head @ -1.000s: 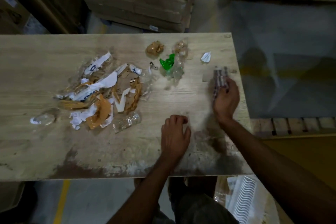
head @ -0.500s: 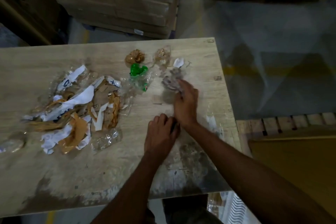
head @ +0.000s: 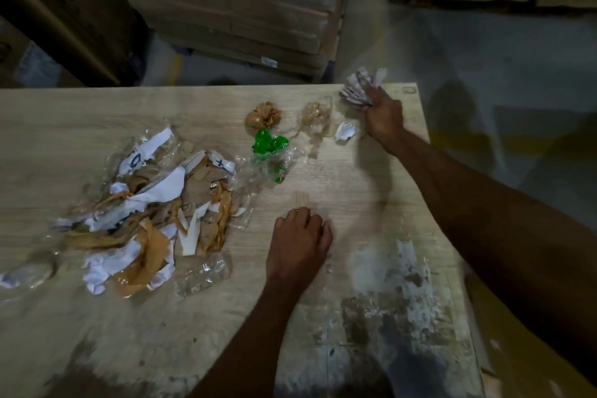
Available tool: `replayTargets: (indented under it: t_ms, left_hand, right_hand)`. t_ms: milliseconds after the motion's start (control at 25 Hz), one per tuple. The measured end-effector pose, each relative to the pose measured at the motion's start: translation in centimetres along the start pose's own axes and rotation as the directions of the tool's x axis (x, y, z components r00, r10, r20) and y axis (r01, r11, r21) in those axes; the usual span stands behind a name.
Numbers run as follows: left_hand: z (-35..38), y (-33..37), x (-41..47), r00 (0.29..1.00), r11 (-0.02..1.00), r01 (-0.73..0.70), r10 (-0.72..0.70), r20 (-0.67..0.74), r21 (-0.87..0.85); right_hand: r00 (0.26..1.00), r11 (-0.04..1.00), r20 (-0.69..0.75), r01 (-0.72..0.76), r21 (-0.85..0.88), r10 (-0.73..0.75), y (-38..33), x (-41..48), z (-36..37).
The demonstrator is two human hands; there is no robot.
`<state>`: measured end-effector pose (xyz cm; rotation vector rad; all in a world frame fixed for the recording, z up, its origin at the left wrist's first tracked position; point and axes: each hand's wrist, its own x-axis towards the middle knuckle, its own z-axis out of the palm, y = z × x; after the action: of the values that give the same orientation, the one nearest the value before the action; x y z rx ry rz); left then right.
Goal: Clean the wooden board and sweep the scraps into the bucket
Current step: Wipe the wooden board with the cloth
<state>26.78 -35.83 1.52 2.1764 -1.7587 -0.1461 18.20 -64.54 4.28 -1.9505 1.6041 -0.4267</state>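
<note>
Pale wood fills the view, the wooden board (head: 355, 191), with a green scrap (head: 268, 142) crumpled near its middle; left of the green scrap lies the big pile of scraps (head: 145, 213), white paper, brown tape and clear film all tangled together; just behind the green scrap, a brown tape ball (head: 263, 115); to that ball's right a clear wrapper (head: 318, 113), then a small white scrap (head: 345, 131); further right, at the board's far corner, the right hand (head: 382, 113) clenches a crumpled wad (head: 357, 87), fingers wrapped tight round it; nearer than the green scrap and a touch right, the left hand (head: 298, 244) rests palm-down on bare wood, fingers loosely bent, gripping nothing; nearer again, rightward, the board is blotched dark and white.
</note>
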Motion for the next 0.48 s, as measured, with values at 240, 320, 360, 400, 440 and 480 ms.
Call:
replayTargets:
  t_ms: [240,320,360,400,440,480]
  left_hand:
    - [-0.2,-0.2,-0.1,0.994,0.995,-0.100,0.099,-0.045,-0.009]
    - [-0.3,-0.3,-0.3,0.988,0.988,-0.151,0.151,-0.042,0.000]
    - [-0.3,-0.4,-0.3,0.989,0.990,-0.143,0.143,-0.023,-0.006]
    - [-0.3,-0.5,-0.3,0.993,0.992,-0.121,0.121,-0.008,-0.015]
    - [-0.3,-0.6,-0.3,0.994,0.994,-0.107,0.107,-0.006,-0.019]
    - [0.0,-0.6,-0.3,0.995,0.994,-0.104,0.104,-0.011,-0.022]
  right_hand:
    - [0.940,0.926,0.074,0.310,0.217,-0.332,-7.2,-4.2,7.4]
    - [0.921,0.888,0.131,0.305,0.344,-0.367,-8.9,-6.2,9.0]
    - [0.932,0.883,0.176,0.223,0.413,-0.318,-9.5,-6.8,9.3]
    - [0.949,0.875,0.191,0.136,0.464,-0.249,-9.4,-6.9,9.4]
    - [0.973,0.861,0.134,0.097,0.500,-0.187,-9.1,-6.8,9.2]
    - [0.990,0.851,0.029,0.104,0.514,-0.139,-8.1,-6.4,8.6]
